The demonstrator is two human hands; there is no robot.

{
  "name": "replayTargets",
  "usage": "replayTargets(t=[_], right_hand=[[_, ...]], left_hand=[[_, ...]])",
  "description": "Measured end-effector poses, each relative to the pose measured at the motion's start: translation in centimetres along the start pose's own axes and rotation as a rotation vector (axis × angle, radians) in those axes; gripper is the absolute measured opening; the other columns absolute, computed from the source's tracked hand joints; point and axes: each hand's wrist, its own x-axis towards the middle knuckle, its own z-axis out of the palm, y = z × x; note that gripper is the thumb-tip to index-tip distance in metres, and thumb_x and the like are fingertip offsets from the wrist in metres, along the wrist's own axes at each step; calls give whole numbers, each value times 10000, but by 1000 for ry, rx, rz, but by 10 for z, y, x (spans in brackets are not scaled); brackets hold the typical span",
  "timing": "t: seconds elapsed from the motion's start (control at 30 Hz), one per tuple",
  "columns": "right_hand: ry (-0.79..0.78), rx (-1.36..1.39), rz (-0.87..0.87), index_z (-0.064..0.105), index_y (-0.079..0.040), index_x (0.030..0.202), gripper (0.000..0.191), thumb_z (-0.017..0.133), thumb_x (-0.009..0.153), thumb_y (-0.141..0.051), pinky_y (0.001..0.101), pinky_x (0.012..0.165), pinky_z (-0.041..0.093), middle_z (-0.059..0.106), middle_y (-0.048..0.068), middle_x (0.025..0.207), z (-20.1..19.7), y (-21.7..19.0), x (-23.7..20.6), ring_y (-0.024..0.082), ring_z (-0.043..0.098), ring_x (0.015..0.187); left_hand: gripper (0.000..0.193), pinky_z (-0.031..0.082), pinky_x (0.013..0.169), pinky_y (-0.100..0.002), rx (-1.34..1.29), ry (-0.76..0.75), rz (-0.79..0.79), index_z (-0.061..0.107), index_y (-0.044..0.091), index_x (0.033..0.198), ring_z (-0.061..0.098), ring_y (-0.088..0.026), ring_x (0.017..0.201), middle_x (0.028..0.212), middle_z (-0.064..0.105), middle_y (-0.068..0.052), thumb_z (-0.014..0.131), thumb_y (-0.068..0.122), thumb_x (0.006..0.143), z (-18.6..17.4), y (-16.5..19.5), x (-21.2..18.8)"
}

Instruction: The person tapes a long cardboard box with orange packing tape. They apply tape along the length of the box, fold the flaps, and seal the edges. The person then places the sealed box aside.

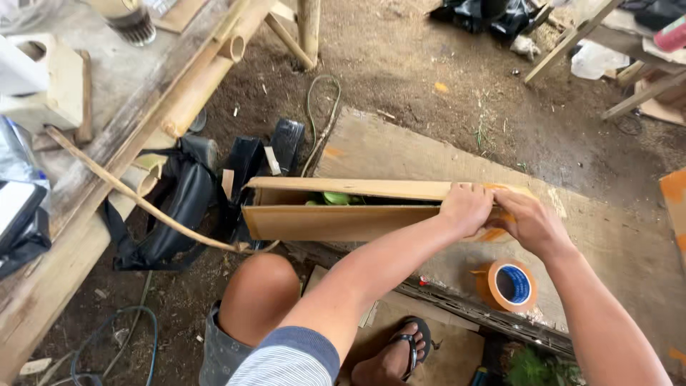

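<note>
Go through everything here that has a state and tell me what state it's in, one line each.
Long brown cardboard box: flaps partly open, green items showing inside.
Left hand: pressing on the box's right end.
Right hand: pressing beside it.
Orange tape roll with blue core: lying flat on the wooden board.
Black bag: slumped on the dirt.

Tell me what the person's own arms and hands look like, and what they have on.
Both hands, the left hand and the right hand, are bare: no gloves, rings or watch show. Both forearms are uncovered too. The left arm has a short sleeve with thin grey and white stripes and a darker blue-grey cuff. No sleeve shows on the right arm.
</note>
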Motion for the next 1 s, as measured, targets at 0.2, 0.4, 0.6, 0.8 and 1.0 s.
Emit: replayTargets(t=[0.2,0.4,0.6,0.8,1.0], right_hand=[[2,-424,74,624,-216,1368,612,732,803,-425,479,1158,376,653,-1,1361,4,-3,-9,249,563,1303],[176,-237,294,615,-134,1356,532,679,866,-333,461,1119,408,653,110,1288,0,-36,-58,305,562,1269],[-257,-260,507,639,-105,1061,419,779,792,-395,536,1113,325,689,126,1088,27,-66,-146,318,591,1168],[7,-54,518,629,-77,1096,303,706,863,-254,565,1167,287,712,116,1056,58,-72,-172,314,622,1137],[299,123,459,621,-9,1147,378,708,902,-284,503,1171,355,680,169,1029,39,-95,-175,364,622,1079]], left_hand=[[258,572,803,-441,-738,-151,270,744,75,1086,708,-371,933,1054,738,-198,653,212,888,-19,-39,6],[190,586,757,-461,-634,-102,30,810,83,926,731,-383,825,888,738,-195,637,102,852,-10,-35,-5],[173,576,748,-477,-640,-107,-91,792,78,983,720,-392,794,870,730,-209,680,186,907,-27,-19,-19],[334,494,914,-491,-280,191,281,743,49,1094,642,-356,1075,1171,714,-180,697,265,844,-60,-21,-18],[522,518,920,-424,-705,-218,481,711,-37,1116,645,-328,1054,1143,696,-190,803,386,825,-96,18,-43]])
